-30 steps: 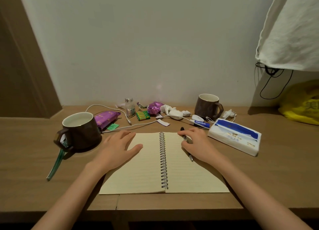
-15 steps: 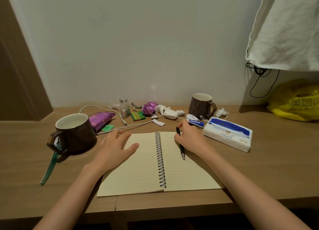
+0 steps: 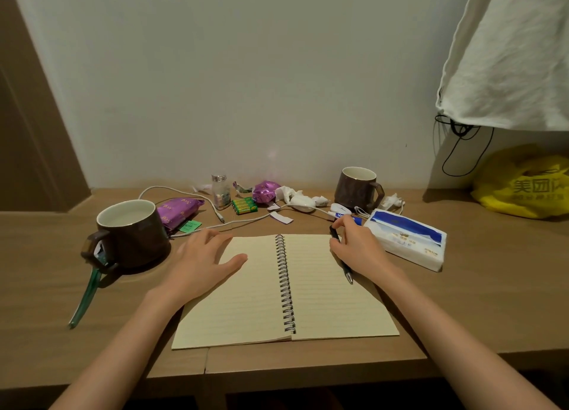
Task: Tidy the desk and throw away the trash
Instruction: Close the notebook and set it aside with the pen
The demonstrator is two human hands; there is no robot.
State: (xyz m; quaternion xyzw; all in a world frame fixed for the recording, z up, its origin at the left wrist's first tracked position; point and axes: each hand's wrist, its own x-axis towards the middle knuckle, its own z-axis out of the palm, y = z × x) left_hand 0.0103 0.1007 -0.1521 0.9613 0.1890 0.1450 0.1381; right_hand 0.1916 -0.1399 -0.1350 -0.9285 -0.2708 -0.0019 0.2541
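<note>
1. On the right-hand page of the open spiral notebook (image 3: 323,302) lies the black pen (image 3: 347,271). Its long axis runs from the page's far edge down toward me, leaning slightly right, with the silver tip nearest me.
2. My right hand (image 3: 358,246) sits just right of the pen, fingers curled. Thumb and forefinger pinch the far end, so the barrel trails toward me from the grip.
3. My left hand (image 3: 203,255) rests flat on the left page with straight fingers, grasping nothing, well apart from the pen.
4. I judge that the right hand lifts the pen and the left is placed to fold the notebook closed.
5. The pen looks slim and dark-barrelled; the pages are cream, lined and blank.
</note>
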